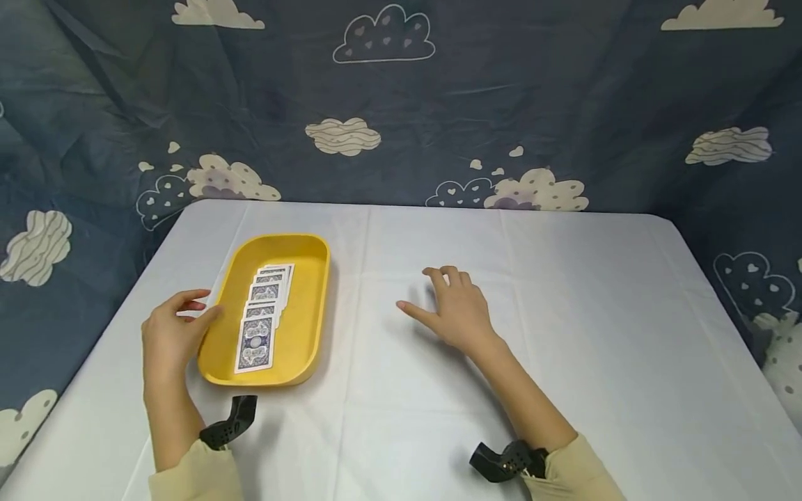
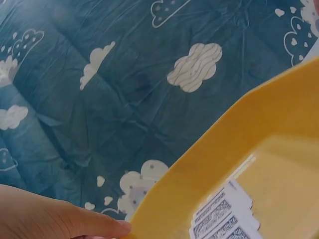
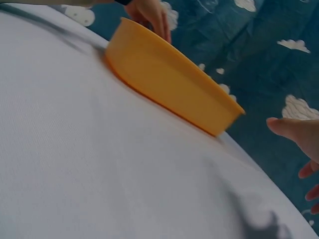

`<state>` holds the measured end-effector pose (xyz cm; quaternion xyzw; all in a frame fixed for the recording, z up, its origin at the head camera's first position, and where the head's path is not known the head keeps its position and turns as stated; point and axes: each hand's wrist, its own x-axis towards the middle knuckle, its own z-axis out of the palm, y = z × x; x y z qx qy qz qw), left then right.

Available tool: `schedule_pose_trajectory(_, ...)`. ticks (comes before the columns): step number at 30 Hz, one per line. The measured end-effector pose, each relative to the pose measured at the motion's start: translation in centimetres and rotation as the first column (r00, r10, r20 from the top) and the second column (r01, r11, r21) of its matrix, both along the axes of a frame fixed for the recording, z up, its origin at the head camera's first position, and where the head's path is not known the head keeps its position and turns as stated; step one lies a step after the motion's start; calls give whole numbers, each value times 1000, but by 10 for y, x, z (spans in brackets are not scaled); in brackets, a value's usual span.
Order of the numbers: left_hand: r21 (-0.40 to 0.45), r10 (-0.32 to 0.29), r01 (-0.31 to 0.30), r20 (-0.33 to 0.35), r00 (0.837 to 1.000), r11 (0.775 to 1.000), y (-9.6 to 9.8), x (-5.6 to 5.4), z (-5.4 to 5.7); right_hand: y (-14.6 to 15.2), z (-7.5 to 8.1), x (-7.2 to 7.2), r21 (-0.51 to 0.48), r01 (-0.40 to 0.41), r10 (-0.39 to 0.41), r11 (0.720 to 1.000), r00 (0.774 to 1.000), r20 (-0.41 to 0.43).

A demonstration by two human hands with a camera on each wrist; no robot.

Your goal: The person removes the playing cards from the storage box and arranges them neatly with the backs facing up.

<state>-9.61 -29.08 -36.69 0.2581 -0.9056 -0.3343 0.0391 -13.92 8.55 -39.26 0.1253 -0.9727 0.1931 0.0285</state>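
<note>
Head view: a yellow tray (image 1: 310, 299) is lying on the left half of the white-covered surface (image 1: 564, 348), holding a fanned row of playing cards (image 1: 263, 313) lying face down, blue backs up. The left hand (image 1: 170, 334) is touching the tray's left rim, thumb against the wall and fingers loosely curled just beside it. The right hand (image 1: 456, 309) is hovering just above or resting on the bare cloth, well apart from the tray, its fingers relaxed and slightly spread, holding nothing. A cloud-printed blue backdrop (image 1: 401, 104) is hanging behind.

Left wrist view: a fingertip (image 2: 107, 226) is pressing against the tray's outer wall (image 2: 209, 164); the cards (image 2: 227, 214) are showing inside.

Right wrist view: the tray (image 3: 169, 79) is sitting on the surface (image 3: 99, 174), the left hand (image 3: 149, 15) resting at its far rim. The right hand's fingers (image 3: 299, 134) are entering at the frame edge, apparently apart and unbent, though mostly cropped.
</note>
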Motion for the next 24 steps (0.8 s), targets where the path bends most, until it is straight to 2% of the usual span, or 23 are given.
schedule_pose_trajectory(2, 3, -10, 10, -1, 1000, 1000, -14, -4, -15, -13, 1, 0, 16, -28, 28, 999, 1000, -7)
schedule_pose_trajectory(5, -15, -32, 32, -9, 999, 999, -40, -14, -47, -32, 4, 1, 32, -68, 68, 997, 998, -3)
schedule_pose_trajectory(8, -12, -45, 45, -15, 999, 999, -60, -23, -74, -53, 9, 2, 38, -110, 110, 993, 994, 3)
schedule_pose_trajectory(9, -10, -43, 43, -18, 999, 999, -64, -25, -81, -61, 12, 2, 40, -126, 126, 991, 992, 5)
schedule_pose_trajectory(11, 15, -41, 42, -22, 999, 999, -69, -28, -87, -79, 17, 2, 46, -165, 166, 985, 986, -2)
schedule_pose_trajectory(14, 88, -41, 42, -18, 999, 995, -67, -29, -84, -108, 26, 2, 83, -234, 237, 969, 971, -25)
schedule_pose_trajectory(17, 196, -35, 36, -11, 999, 980, -54, -23, -65, -134, 30, 6, 152, -306, 317, 940, 947, -58)
schedule_pose_trajectory(21, 331, -51, 56, -22, 998, 942, -35, -10, -34, -160, 30, 14, 218, -382, 408, 898, 908, -89)
schedule_pose_trajectory(24, 412, -85, 90, -30, 996, 907, -29, -5, -24, -175, 28, 19, 240, -413, 442, 879, 894, -79)
